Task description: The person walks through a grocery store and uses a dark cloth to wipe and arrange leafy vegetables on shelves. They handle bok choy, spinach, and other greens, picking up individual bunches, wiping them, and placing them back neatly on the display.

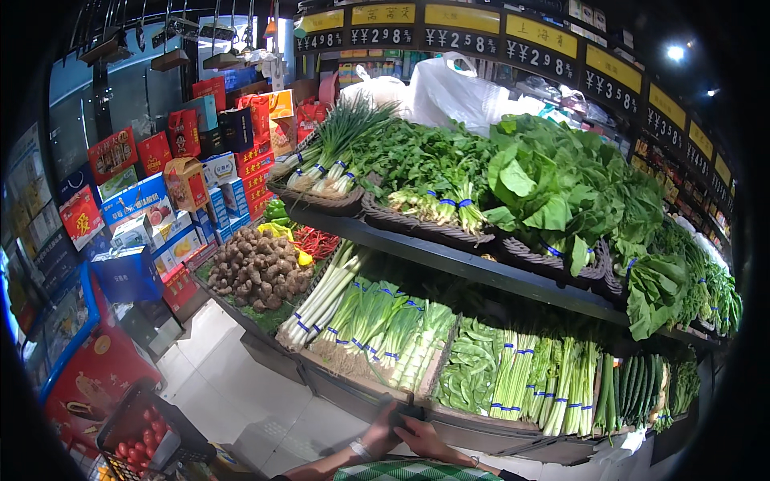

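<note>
Low in the view, in front of a green checked garment, my left hand and my right hand come together around a small dark object. Fingers cover much of it, so its kind is unclear. A pale band circles my left wrist. Just beyond my hands runs the front edge of the lower vegetable shelf. Nearest on it lie white-stemmed stalks, flat green pods and celery-like bundles tied with blue bands. Neither hand touches the vegetables.
Wicker baskets on the upper shelf hold leafy greens and spring onions. Taro-like tubers and red chillies fill the left end. Stacked cartons, a tomato crate and pale floor tiles lie left.
</note>
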Motion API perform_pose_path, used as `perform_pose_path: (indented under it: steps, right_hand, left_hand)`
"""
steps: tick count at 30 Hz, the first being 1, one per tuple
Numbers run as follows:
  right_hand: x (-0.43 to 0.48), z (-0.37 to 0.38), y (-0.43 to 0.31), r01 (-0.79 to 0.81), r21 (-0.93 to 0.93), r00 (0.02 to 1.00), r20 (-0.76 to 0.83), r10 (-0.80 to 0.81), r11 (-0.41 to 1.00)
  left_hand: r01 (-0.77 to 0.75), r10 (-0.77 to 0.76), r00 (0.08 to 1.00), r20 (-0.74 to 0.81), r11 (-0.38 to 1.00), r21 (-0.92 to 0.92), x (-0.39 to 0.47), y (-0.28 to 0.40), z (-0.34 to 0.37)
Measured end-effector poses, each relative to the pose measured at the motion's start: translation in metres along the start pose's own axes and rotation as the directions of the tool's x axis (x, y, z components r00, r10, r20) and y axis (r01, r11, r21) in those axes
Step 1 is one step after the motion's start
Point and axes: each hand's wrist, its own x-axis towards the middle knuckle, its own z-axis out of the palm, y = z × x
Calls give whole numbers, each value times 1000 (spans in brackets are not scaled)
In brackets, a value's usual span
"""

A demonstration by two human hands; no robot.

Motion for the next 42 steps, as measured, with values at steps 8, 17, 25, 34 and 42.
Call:
perform_pose_path:
  steps: [8,17,25,34,42]
  right_hand:
    - [-53,-41,49,-232,143,962,-112,249,962]
    - [-117,-131,58,16,-244,920,-377,-110,970]
    - [-166,-136,93,-452,-388,867,-401,295,803]
    - [-189,-165,57,-657,-110,343,-925,166,746]
    - [-220,-166,50,-542,-8,500,-807,315,840]
  left_hand:
    - [189,-168,980,108,957,-221,58,-83,2]
    - [720,-269,612,744,579,-383,94,-148,51]
    - [908,-539,317,780,410,-86,92,-169,103]
    - [760,-843,453,291,536,368,112,-186,179]
    - [796,-883,420,210,469,383,143,-251,182]
